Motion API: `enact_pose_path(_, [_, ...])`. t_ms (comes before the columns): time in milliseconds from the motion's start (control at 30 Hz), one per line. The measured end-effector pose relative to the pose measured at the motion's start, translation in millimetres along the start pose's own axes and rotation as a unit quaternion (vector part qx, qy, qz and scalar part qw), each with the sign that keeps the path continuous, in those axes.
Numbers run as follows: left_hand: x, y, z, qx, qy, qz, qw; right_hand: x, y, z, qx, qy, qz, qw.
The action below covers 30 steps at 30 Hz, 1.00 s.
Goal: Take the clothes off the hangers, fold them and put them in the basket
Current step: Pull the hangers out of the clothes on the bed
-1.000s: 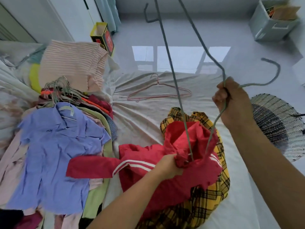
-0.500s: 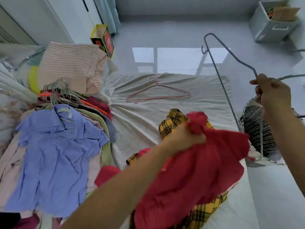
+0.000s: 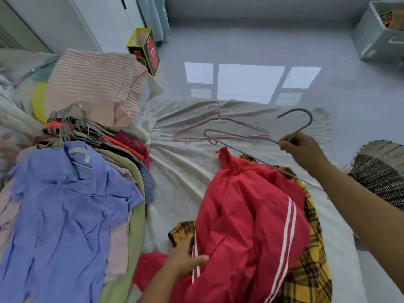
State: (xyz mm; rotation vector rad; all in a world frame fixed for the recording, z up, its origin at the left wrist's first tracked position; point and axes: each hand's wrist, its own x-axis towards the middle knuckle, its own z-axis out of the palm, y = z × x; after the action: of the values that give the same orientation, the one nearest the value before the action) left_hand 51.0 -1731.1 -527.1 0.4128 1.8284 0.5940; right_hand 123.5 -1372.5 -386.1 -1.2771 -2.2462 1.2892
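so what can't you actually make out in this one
Head view:
wicker basket: cut off by the right edge, inside unseen.
yellow plaid garment: mostly under the red jacket, type unclear.
pile under the blue shirt: covered, number unknown.
grey bin contents: too small, cropped at the top corner.

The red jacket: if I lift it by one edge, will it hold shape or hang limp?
Probably limp: the red jacket lies in soft, puffy folds. Its smooth cloth may slide off the yellow plaid garment beneath.
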Motion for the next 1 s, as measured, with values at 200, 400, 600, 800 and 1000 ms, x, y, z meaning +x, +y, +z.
enact_pose_path(200, [21.8,-52.5,13.8,-0.076,-0.055,-0.018,0.995,100.0,15.1,100.6,-0.095,-0.05,-0.044,0.993])
enact_pose_path(400, [56.5,-61.5,26.8,-0.061,-0.083,-0.07,0.992,190.9,12.8,167.4,-0.243,0.0,0.003,0.97])
enact_pose_path(600, [63.9,-63.1,-64.6,-0.138,0.149,-0.052,0.978,166.0,40.4,203.6,-0.264,-0.083,-0.005,0.961])
enact_pose_path(800, [81.3,-73.5,-250.5,0.008,0.515,-0.031,0.857,70.5,42.5,262.0,-0.147,-0.152,-0.009,0.977])
enact_pose_path(1000, [116.7,-48.0,-303.7,0.057,0.414,-0.167,0.893,-22.7,2.0,332.0,0.038,-0.216,0.009,0.976])
